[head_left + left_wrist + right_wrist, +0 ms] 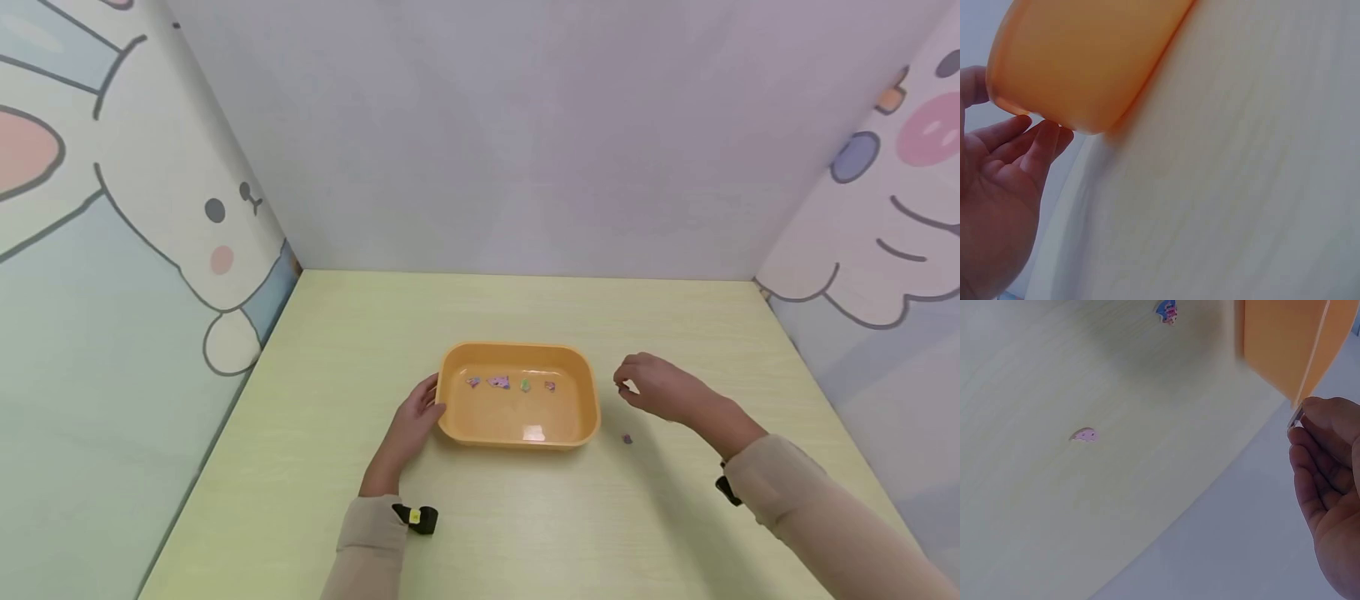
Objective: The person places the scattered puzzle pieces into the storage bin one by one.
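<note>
An orange tray [487, 425] stands on the table, with several small colourful cut-out pieces [498, 382] in a row inside. My left hand [411, 427] grips the tray's left end; in the left wrist view its fingertips [1049, 132] touch the outer wall and the thumb meets the rim. Just off the tray's right end, my right hand [663, 390] is raised above the table. Between its thumb and forefinger it pinches a small thin flat piece [1295, 419], seen edge-on, its picture hidden.
A small dark-patterned piece [627, 438] lies on the table right of the tray. The right wrist view shows a pink piece [1085, 435] and a blue-and-pink piece [1167, 311] on the tabletop. Walls with cartoon animals [217, 242] border the table on both sides.
</note>
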Demonstrator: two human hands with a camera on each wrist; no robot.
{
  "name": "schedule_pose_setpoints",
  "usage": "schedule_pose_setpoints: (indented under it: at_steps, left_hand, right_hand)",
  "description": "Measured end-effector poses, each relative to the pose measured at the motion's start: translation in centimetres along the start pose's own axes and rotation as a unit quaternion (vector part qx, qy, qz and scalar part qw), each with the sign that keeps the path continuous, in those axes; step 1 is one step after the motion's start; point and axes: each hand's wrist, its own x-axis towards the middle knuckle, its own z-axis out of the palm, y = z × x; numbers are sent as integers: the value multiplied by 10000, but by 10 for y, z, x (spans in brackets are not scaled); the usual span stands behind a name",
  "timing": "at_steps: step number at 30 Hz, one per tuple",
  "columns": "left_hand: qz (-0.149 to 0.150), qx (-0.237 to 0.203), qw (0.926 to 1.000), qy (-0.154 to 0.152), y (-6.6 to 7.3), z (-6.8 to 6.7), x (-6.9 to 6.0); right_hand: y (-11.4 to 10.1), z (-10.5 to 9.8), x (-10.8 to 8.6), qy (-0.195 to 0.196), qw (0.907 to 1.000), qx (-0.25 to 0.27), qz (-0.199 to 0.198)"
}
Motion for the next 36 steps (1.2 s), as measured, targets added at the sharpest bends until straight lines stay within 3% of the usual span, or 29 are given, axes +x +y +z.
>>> schedule_pose_setpoints:
  at_steps: [13,18,26,36]
  left_hand:
    - [0,33,9999,-109,2,-2,-1]
    - [-1,98,9999,-72,1,-1,1]
    - [21,-83,9999,75,-32,1,17]
    - [151,-142,9997,148,-38,0,15]
  right_hand:
    - [-21,-13,20,-295,9996,16,42]
    - [-27,-13,28,-313,9994,-13,-120]
    - [-34,-11,39,-350,9992,-118,-168]
    - [-52,-4,62,-327,9961,-152,-803]
